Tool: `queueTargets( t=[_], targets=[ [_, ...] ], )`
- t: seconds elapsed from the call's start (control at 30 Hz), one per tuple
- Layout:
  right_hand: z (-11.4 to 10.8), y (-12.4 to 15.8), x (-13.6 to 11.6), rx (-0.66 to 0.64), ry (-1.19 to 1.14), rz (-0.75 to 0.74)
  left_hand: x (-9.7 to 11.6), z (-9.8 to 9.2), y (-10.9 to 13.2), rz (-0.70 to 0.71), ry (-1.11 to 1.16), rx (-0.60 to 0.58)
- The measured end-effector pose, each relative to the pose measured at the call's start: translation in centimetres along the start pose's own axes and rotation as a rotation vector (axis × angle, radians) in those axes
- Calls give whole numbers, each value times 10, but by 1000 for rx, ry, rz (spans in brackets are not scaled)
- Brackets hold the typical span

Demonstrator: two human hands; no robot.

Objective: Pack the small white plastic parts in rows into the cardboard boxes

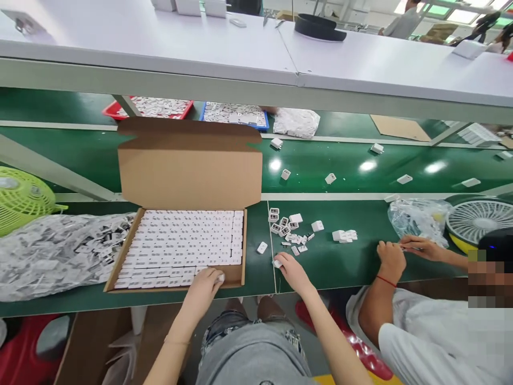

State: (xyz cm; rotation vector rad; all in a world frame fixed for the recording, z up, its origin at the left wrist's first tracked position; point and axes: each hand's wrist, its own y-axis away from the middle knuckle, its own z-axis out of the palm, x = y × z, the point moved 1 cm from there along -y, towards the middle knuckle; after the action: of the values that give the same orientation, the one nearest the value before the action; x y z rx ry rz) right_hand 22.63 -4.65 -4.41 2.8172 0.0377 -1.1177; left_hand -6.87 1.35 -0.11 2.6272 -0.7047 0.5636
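An open cardboard box (245, 251) in front of me is packed with rows of small white chargers (180, 235), with bare cardboard showing at its front right corner. Over that corner is my left hand (202, 294), fingers closed round a white charger (221, 277). On the green bench right of the box, my right hand (294, 272) pinches another white charger (277, 263). A single white piece (262, 247) lies between box and right hand. Just beyond that hand is a loose pile of white housings (284, 224) and small parts (296, 239).
A plastic bag of parts (60, 256) and a green fan (24, 198) stand left. Chargers (331, 178) sit spaced along a green conveyor (304, 160) beyond the bench. A co-worker's hands (393, 256) are at right, near a clear bag (419, 216) and another fan (481, 219). A white shelf (240, 48) spans above.
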Motion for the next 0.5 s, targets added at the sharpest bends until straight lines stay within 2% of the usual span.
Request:
queueTargets(
  t=[0.07, 0.17, 0.23, 0.3, 0.4, 0.5],
  targets=[
    [4, -2, -13, 25, -50, 2, -2, -2, -1, 18, -7, -39],
    [18, -9, -66, 99, -104, -86, -7, -11, 3, 68, -39, -53],
    [37, -20, -104, 31, -55, -198, -12, -18, 8, 91, -62, -32],
    [61, -34, -130, -75, 56, -278, -18, -21, 15, 92, -73, 15],
    [92, -51, -144, -166, 194, -301, -28, -19, 28, 53, -83, 116],
    [106, -55, -143, -187, 220, -256, -34, -12, 40, 9, -93, 178]
  ],
)
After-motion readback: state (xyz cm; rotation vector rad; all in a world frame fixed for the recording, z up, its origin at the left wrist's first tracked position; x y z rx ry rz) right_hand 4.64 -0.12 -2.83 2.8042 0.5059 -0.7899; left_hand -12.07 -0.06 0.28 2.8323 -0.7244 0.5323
